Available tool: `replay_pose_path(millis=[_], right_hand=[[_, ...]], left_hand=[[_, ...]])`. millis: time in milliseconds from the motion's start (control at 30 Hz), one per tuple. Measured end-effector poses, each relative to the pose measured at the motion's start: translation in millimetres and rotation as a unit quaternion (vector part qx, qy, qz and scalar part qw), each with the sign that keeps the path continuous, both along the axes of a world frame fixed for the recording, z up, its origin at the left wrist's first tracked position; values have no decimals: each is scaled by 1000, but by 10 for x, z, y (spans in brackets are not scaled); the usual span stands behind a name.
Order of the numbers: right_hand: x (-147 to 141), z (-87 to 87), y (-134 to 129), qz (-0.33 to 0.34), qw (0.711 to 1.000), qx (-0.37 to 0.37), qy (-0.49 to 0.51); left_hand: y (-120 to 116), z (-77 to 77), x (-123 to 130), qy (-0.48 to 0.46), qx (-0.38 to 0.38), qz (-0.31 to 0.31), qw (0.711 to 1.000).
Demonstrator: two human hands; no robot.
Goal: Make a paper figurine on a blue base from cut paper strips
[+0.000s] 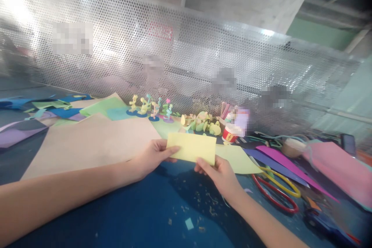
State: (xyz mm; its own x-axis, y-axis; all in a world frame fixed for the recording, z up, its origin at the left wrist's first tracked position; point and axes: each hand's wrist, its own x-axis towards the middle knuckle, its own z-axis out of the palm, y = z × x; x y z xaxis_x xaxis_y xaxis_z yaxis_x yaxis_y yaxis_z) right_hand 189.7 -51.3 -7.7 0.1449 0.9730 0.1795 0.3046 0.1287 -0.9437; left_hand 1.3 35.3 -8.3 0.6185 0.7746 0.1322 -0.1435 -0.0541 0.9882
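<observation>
A small rectangle of yellow paper (191,146) is held up above the blue table, facing me. My left hand (159,151) pinches its left end, thumb in front and fingers behind. At its lower right corner, my right hand (216,168) grips it the same way. Just behind the paper lies a larger pale yellow-green sheet (236,159). Scissors with one red and one yellow handle (276,195) rest to the right of my right hand. Beyond my left forearm spreads a big beige sheet (95,139).
Small paper figures on round bases (154,112) stand at the back, beside a pile of yellow-green paper pieces (203,122) and a red-and-white cup (230,133). Pink sheets (340,166) lie right, near a dark blue tool (325,223). A perforated metal screen (186,54) closes off the back.
</observation>
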Motion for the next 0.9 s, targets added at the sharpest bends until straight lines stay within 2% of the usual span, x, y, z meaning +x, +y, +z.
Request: replay_pose_path(millis=[900], right_hand=[[10, 12, 21, -9, 1000, -21, -8]], left_hand=[[3, 13, -7, 7, -12, -23, 1000]])
